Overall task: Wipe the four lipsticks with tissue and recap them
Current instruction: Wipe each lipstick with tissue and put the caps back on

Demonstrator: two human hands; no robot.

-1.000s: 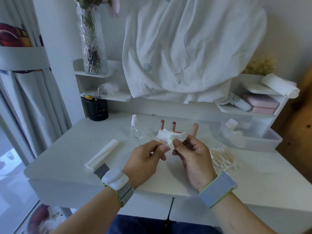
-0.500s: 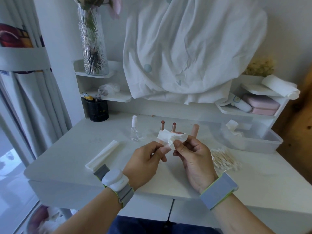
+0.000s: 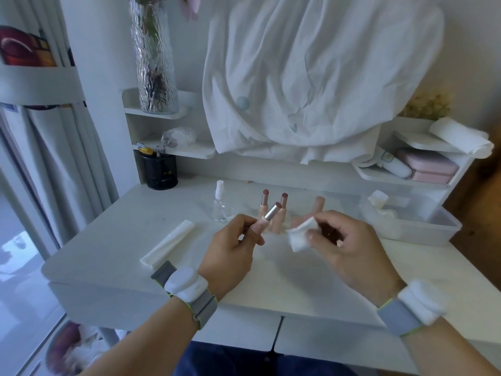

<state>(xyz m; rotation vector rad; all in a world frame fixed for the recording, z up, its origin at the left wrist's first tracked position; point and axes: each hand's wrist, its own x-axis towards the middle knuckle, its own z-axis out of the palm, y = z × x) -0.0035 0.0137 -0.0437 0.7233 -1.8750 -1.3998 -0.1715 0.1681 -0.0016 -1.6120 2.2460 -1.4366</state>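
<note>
On the tabletop [image 3: 108,256], two uncapped lipsticks [image 3: 264,200] stand behind the hands, a spray bottle [image 3: 219,202] to their left, a capped lipstick [image 3: 320,203] to their right. Farther right sits a bin [image 3: 423,226]; a folded tissue pack [image 3: 168,244] lies at left.

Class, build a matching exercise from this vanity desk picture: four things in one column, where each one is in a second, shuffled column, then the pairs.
1 uncapped pink lipstick with silver collar
2 folded white tissue
3 clear spray bottle with white cap
4 black mesh pen cup

A far left corner of the desk
B left hand
C right hand
D left of the two standing lipsticks

1-B, 2-C, 3-D, 4-A
</note>
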